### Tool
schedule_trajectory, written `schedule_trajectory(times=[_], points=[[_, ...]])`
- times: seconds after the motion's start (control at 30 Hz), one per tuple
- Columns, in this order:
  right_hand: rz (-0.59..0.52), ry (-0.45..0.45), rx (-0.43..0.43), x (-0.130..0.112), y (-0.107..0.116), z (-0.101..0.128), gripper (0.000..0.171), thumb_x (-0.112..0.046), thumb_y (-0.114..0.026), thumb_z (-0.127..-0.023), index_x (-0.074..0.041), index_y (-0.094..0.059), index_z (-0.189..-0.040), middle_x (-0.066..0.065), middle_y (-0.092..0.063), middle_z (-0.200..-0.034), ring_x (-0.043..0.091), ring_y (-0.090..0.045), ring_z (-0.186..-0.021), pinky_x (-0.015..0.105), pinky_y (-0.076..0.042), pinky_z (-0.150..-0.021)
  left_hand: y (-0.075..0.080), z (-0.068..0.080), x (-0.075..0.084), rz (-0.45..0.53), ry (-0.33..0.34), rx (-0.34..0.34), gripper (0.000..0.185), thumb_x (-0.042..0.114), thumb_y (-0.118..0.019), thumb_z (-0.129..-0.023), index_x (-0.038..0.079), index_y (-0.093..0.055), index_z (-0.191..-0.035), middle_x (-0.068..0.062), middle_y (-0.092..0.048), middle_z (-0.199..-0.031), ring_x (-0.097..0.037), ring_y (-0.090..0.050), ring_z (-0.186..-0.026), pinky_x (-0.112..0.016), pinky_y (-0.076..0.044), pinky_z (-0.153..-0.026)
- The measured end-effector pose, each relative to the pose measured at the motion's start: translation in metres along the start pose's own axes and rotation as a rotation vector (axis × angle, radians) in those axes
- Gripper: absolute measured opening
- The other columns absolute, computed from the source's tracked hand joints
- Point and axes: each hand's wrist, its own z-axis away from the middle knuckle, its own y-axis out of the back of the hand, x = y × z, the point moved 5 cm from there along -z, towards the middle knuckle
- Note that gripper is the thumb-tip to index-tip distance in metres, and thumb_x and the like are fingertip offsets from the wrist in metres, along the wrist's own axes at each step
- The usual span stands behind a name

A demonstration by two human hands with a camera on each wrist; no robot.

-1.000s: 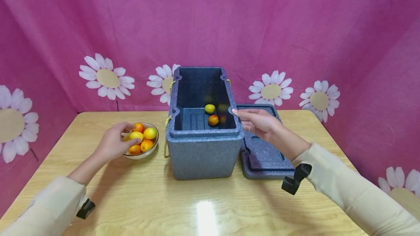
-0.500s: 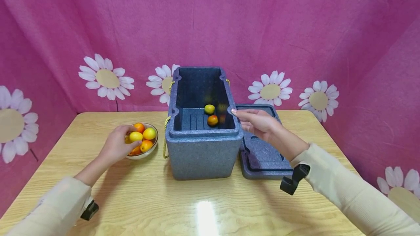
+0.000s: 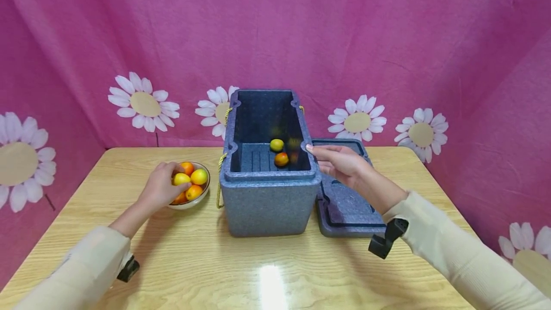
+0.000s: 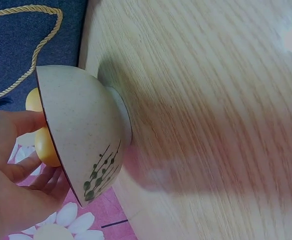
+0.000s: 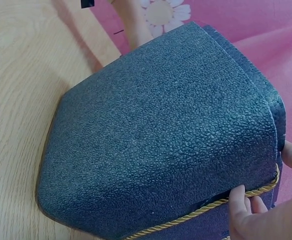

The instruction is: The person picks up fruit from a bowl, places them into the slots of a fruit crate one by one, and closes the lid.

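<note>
My left hand point(image 3: 161, 187) reaches into a bowl point(image 4: 78, 115) of yellow and orange fruit on the left of the table. Its thumb and fingers curl round a yellow fruit point(image 3: 181, 179) that lies among the others. A tall grey-blue foam box point(image 3: 271, 209) stands lidless in the middle, with a yellow fruit point(image 3: 277, 145) and an orange-red fruit point(image 3: 281, 159) on its floor. My right hand point(image 3: 344, 162) holds the box's right rim, thumb on the edge. In the right wrist view its fingers rest beside the yellow rope handle point(image 5: 200, 212) on the outer wall.
The foam lid point(image 3: 350, 204) lies on the table right of the box, partly under my right forearm. Another yellow rope point(image 3: 219, 190) hangs at the box's left side. A pink curtain with daisies point(image 3: 275, 27) closes off the back and sides of the wooden table point(image 3: 215, 271).
My left hand has shifted slightly right and deeper over the bowl, its fingers settling round the yellow fruit. The right hand stays at the box's rim.
</note>
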Motion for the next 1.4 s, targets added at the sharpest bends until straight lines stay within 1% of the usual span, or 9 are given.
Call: schedule_trajectory(times=[0.27, 0.57, 0.83, 1.0, 1.23, 1.4], points=[[-0.009, -0.006, -0.010, 0.002, 0.001, 0.000, 0.063, -0.025, -0.052, -0.099, 0.005, -0.026, -0.148, 0.017, -0.027, -0.158, 0.029, -0.028, -0.147, 0.038, -0.027, -0.120, -0.002, 0.003, 0.000, 0.013, 0.005, 0.005, 0.034, 0.011, -0.068, -0.085, -0.010, -0.056, -0.109, -0.028, -0.055, -0.105, -0.037, -0.053, -0.095, -0.048, -0.048, -0.086], [0.001, -0.016, -0.020, 0.004, 0.000, 0.001, 0.063, -0.025, -0.052, -0.098, 0.004, -0.026, -0.148, 0.017, -0.026, -0.158, 0.029, -0.027, -0.147, 0.038, -0.026, -0.120, -0.004, 0.006, -0.003, 0.019, 0.012, 0.004, 0.034, 0.012, -0.069, -0.085, -0.010, -0.057, -0.108, -0.030, -0.058, -0.110, -0.040, -0.054, -0.101, -0.052, -0.049, -0.089], [0.011, -0.002, -0.028, 0.004, 0.000, 0.002, 0.064, -0.026, -0.051, -0.099, 0.004, -0.026, -0.149, 0.017, -0.025, -0.159, 0.031, -0.025, -0.148, 0.040, -0.024, -0.121, -0.001, 0.005, -0.003, 0.011, -0.001, 0.009, 0.033, 0.013, -0.070, -0.085, -0.009, -0.058, -0.108, -0.029, -0.059, -0.109, -0.040, -0.055, -0.100, -0.052, -0.049, -0.088], [0.016, 0.001, -0.035, 0.003, 0.000, 0.002, 0.064, -0.026, -0.051, -0.099, 0.004, -0.026, -0.149, 0.017, -0.024, -0.159, 0.031, -0.023, -0.148, 0.041, -0.023, -0.121, 0.001, 0.006, -0.001, 0.019, 0.006, 0.009, 0.034, 0.013, -0.070, -0.085, -0.008, -0.058, -0.109, -0.029, -0.059, -0.111, -0.039, -0.055, -0.100, -0.051, -0.050, -0.088], [-0.002, -0.004, -0.028, 0.001, 0.000, 0.001, 0.064, -0.027, -0.053, -0.098, 0.003, -0.027, -0.148, 0.018, -0.026, -0.158, 0.031, -0.026, -0.147, 0.040, -0.026, -0.120, 0.004, 0.006, 0.000, 0.021, 0.011, 0.019, 0.035, 0.015, -0.069, -0.086, -0.008, -0.058, -0.110, -0.028, -0.059, -0.111, -0.038, -0.055, -0.099, -0.050, -0.050, -0.087], [0.012, -0.006, -0.034, 0.002, 0.001, 0.001, 0.064, -0.027, -0.052, -0.098, 0.003, -0.026, -0.149, 0.018, -0.022, -0.159, 0.031, -0.023, -0.148, 0.041, -0.024, -0.121, 0.006, 0.006, 0.001, 0.026, 0.015, 0.015, 0.035, 0.015, -0.069, -0.086, -0.007, -0.058, -0.111, -0.028, -0.059, -0.112, -0.037, -0.055, -0.099, -0.049, -0.050, -0.086]])
